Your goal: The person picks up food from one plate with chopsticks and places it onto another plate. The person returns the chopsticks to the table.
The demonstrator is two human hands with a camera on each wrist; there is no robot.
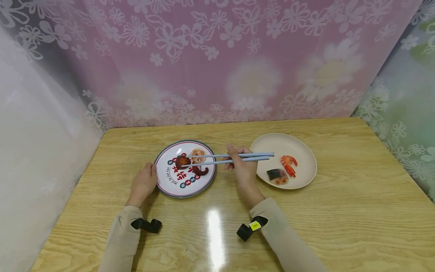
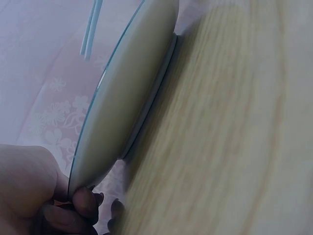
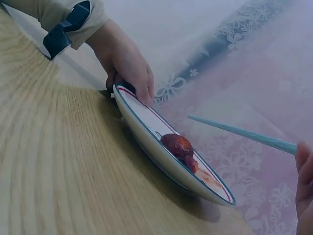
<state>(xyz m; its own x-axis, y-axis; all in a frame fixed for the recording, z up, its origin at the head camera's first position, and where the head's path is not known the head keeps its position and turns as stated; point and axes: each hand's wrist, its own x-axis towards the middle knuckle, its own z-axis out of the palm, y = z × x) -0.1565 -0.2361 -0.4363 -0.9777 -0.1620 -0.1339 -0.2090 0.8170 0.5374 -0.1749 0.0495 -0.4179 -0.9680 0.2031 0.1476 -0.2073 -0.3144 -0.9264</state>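
Note:
My left hand [image 1: 144, 184] pinches the left rim of a white plate [image 1: 185, 146] with red print and a dark green edge. On this plate lie a glossy brown roundish piece of food [image 1: 182, 160], a pale lotus root slice [image 1: 197, 150] and a dark red curled piece [image 1: 204, 172]. With my right hand [image 1: 245, 172] I hold a pair of light blue chopsticks [image 1: 261, 154], pointing left over the plate. Their tips are slightly spread. In the right wrist view, the one visible chopstick [image 3: 244, 133] has its tip above the brown piece [image 3: 177, 145], apart from it.
To the right, partly behind my right hand, stands a cream plate [image 1: 272, 141]. It bears a red and white shrimp [image 1: 289, 165] and a dark-topped piece [image 1: 276, 174] with orange rounds. A flowered curtain [image 1: 204, 75] hangs behind the wooden table [image 1: 357, 196].

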